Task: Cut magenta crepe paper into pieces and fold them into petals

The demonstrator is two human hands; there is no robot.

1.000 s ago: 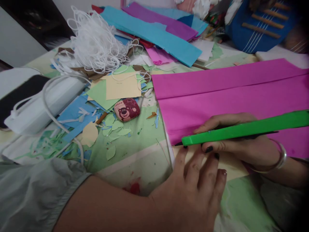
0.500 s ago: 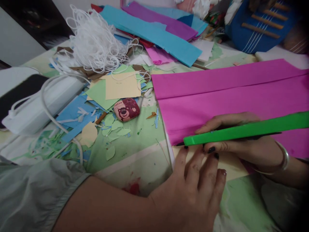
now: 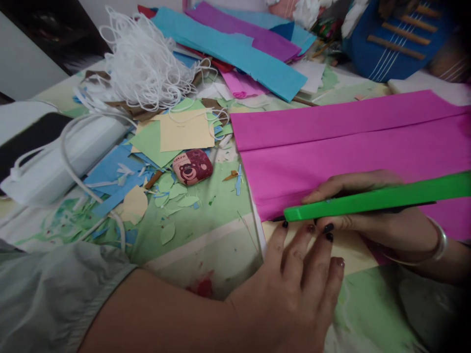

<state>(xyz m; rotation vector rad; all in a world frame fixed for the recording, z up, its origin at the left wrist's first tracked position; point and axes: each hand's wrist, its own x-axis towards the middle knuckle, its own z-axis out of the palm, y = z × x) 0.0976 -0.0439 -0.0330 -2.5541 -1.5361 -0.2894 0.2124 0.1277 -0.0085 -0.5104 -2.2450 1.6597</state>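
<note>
A large magenta paper sheet (image 3: pixel 331 147) with fold lines lies on the right, over a pale yellow sheet (image 3: pixel 353 252). My left hand (image 3: pixel 294 289) lies with fingers spread on the yellow sheet, fingertips at the magenta sheet's lower edge. My right hand (image 3: pixel 368 211) is closed round a bright green tool (image 3: pixel 382 198), apparently a cutter, held low and nearly flat. Its dark tip touches the magenta edge just above my left fingertips. A silver bangle is on my right wrist. The palm side of my right hand is partly hidden by the tool.
A tangle of white cord (image 3: pixel 145 63) and blue and purple paper strips (image 3: pixel 235 54) lie at the back. Cut paper scraps, a small bear-printed case (image 3: pixel 193 166) and a white cable (image 3: pixel 69 162) are at the left. A blue object with wooden bars (image 3: pixel 397 39) stands back right.
My right hand and the green tool have shifted slightly to the right along the magenta edge. My left hand has stayed almost in place.
</note>
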